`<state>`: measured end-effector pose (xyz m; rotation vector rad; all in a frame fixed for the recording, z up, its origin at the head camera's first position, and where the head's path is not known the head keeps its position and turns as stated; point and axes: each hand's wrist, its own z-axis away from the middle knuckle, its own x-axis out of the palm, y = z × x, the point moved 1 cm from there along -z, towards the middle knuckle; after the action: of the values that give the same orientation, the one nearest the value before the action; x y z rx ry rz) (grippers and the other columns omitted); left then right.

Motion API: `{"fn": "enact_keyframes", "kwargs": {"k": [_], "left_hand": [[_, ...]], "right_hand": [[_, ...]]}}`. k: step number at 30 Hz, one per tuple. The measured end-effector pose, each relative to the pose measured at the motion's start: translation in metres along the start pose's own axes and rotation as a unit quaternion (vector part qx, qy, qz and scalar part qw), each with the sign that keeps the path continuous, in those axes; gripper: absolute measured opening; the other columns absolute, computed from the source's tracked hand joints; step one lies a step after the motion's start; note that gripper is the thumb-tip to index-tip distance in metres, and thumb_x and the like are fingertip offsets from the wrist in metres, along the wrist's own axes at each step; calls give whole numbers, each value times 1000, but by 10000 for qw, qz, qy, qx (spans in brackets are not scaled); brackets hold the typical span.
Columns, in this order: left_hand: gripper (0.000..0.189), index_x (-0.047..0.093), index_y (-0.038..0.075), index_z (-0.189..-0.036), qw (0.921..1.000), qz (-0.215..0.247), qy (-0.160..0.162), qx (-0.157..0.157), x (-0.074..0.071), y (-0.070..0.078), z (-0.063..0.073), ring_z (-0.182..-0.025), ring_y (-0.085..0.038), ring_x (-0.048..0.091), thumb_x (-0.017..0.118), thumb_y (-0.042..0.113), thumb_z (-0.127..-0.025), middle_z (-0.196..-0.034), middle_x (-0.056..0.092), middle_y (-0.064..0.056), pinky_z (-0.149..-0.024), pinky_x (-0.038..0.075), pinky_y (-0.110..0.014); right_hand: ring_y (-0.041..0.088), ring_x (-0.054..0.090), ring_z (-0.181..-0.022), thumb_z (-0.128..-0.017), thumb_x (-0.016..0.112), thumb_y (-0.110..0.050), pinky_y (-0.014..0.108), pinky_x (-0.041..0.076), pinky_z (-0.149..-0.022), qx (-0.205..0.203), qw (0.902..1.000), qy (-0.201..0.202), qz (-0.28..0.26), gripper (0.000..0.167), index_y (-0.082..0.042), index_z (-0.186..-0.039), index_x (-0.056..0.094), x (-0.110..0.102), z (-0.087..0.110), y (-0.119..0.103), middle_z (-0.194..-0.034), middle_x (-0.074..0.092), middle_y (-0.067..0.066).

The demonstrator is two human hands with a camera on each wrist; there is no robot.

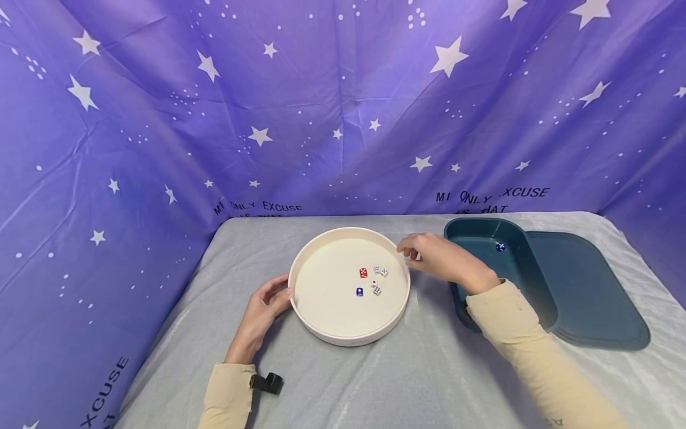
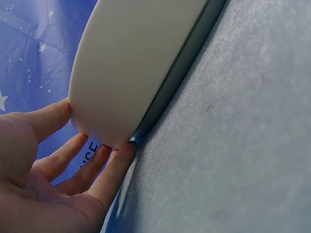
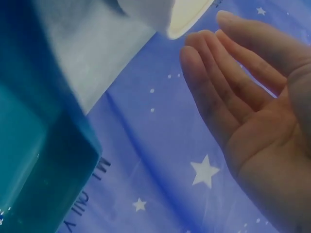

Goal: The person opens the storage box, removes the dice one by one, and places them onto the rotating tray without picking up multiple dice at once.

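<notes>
A round cream tray [image 1: 327, 298] stands on the cloth-covered table. Inside it lie a red die [image 1: 363, 273], a blue die [image 1: 359, 292] and several white dice [image 1: 377, 291], grouped right of its middle. My left hand [image 1: 265, 304] holds the tray's left side. In the left wrist view its thumb presses near the rim, and the fingertips [image 2: 127, 150] meet the outer wall lower down. Over the tray's right rim, my right hand [image 1: 436, 256] has loosely bent fingers. The right wrist view shows its palm [image 3: 265, 141] bare, with the fingertips close to the rim.
To the right stands a deep teal bin [image 1: 536, 283] with a blue die [image 1: 501, 246] in it; my right forearm crosses its near side. Beside the bin lies a flat teal lid [image 1: 589, 286]. A purple star-patterned curtain [image 1: 343, 107] hangs behind the table.
</notes>
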<state>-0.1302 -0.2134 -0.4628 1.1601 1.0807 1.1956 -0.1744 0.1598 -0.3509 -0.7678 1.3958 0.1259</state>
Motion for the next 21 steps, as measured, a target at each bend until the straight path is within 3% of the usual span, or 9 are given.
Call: {"fn": "enact_keyframes", "kwargs": {"k": [21], "left_hand": [[50,50,-1,-140,10000,13,-3,2,0,0,0,-118,-17,61,68,10,-95,-141,52,-22,-95,55,-21]], "right_hand": [[22,64,-86,-89,71,-2,40,57,-74,446,9983,323,200,21,1,-109,70,-17,25,46,-99,69,11]]}}
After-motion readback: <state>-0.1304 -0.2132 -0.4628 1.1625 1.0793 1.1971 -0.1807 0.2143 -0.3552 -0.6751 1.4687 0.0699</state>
